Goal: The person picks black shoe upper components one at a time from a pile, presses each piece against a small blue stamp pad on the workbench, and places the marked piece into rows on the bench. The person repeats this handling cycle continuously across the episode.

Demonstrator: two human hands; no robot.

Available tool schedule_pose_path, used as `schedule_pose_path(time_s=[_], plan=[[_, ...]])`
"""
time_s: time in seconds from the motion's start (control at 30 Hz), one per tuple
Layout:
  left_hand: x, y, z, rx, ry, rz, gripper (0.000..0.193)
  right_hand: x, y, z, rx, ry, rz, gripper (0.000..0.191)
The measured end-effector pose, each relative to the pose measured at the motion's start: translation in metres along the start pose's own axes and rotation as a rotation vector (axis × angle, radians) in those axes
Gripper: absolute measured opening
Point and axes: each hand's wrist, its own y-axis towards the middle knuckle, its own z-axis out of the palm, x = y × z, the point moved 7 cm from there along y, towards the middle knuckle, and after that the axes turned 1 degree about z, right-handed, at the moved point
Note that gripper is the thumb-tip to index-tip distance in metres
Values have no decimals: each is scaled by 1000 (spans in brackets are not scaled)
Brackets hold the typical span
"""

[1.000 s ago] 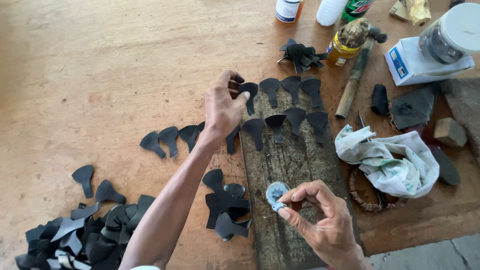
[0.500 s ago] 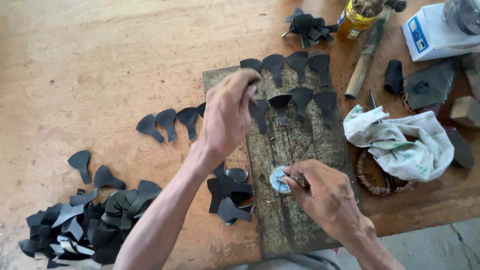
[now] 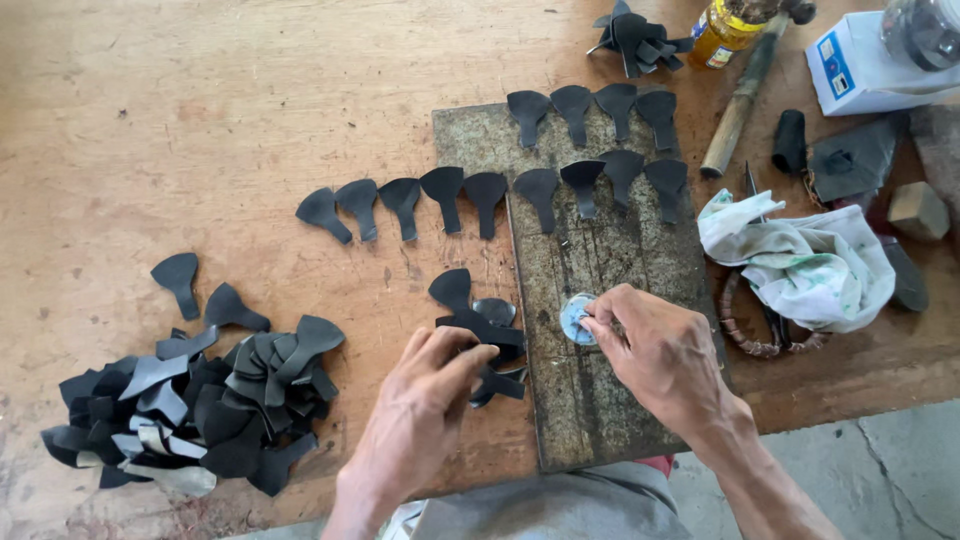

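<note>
Fingers of the left hand (image 3: 425, 400) curl down onto a small stack of black cut-out pieces (image 3: 478, 330) at the slab's left edge, touching the top piece, grip not yet closed. Right hand (image 3: 660, 355) pinches a pale blue wad (image 3: 577, 318) against the dark work slab (image 3: 600, 400). Beyond them, 2 rows of black pieces (image 3: 590, 140) lie across the slab, and a big heap (image 3: 200, 400) sits far left on the wooden table (image 3: 150, 120).

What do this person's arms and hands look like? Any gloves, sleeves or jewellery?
Both are bare: the left hand and right hand wear no gloves, and no rings or watch show. The forearms are uncovered to the picture's lower edge, with no sleeves in view. The fingers look lean and knuckly.
</note>
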Motion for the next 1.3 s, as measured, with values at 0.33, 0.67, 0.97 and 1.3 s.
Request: schedule_pose_path(time_s=[0.33,0.67,0.97,1.3], plan=[[-3,-8,-10,-76,-15,2,19,4,4,-2,42,-14,46,20],[24,-2,17,-158,-722,-277,21,4,-5,-27,-150,468,163,25],[36,8,75,-150,-1635,-387,36,23,-3,-22,-205,793,176,28],[32,13,83,-120,-1677,-384,36,27,4,-23,-188,839,181,29]])
